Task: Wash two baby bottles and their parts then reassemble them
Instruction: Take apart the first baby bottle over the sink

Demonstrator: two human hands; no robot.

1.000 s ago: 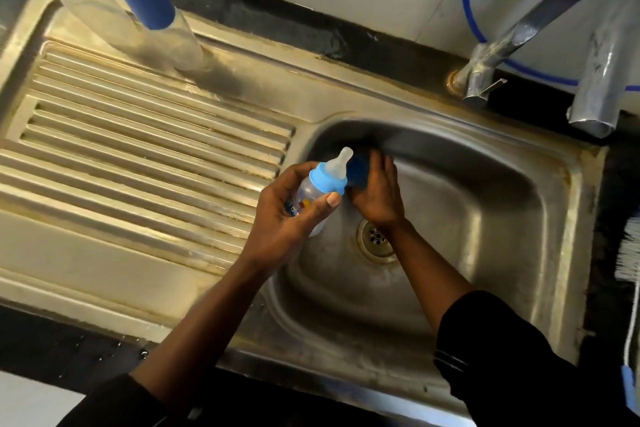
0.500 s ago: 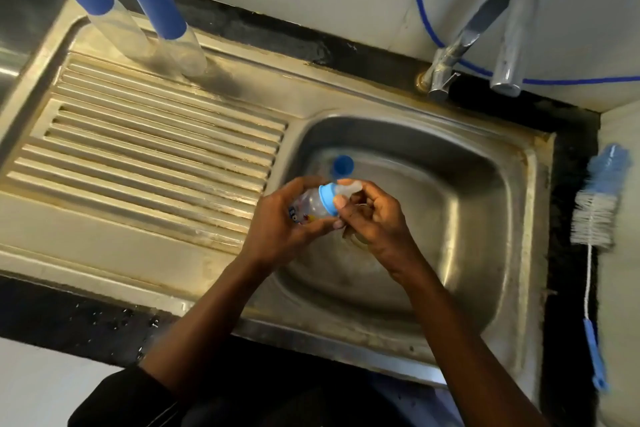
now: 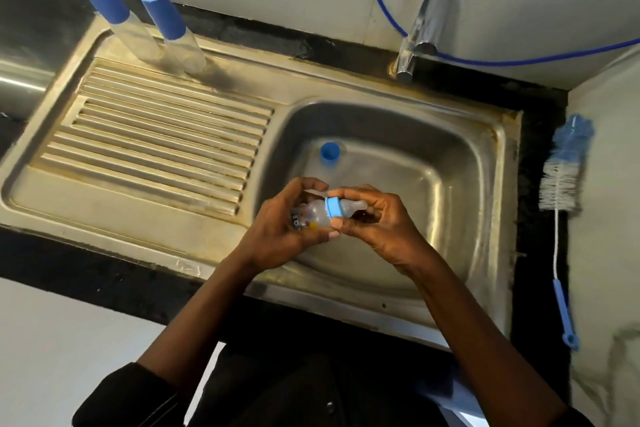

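A small clear baby bottle [image 3: 313, 213] with a light blue collar [image 3: 334, 207] and a pale teat [image 3: 355, 206] lies sideways over the sink basin [image 3: 450, 191]. My left hand [image 3: 277, 229] grips the bottle's body. My right hand [image 3: 379, 222] pinches the collar between thumb and fingers. A blue cap [image 3: 329, 152] stands on the basin floor at the far left. The drain is hidden behind my hands.
Two tall clear bottles with blue caps [image 3: 104, 0] [image 3: 162, 12] stand at the back of the ridged drainboard [image 3: 162, 139]. A chrome tap [image 3: 427, 21] rises behind the basin, with a blue hose [image 3: 519, 62] along the wall. A bottle brush [image 3: 564, 191] lies on the right counter.
My right hand left the blue cap in the basin and came to the bottle's collar. The bottle has tipped from upright to sideways. The view has pulled back.
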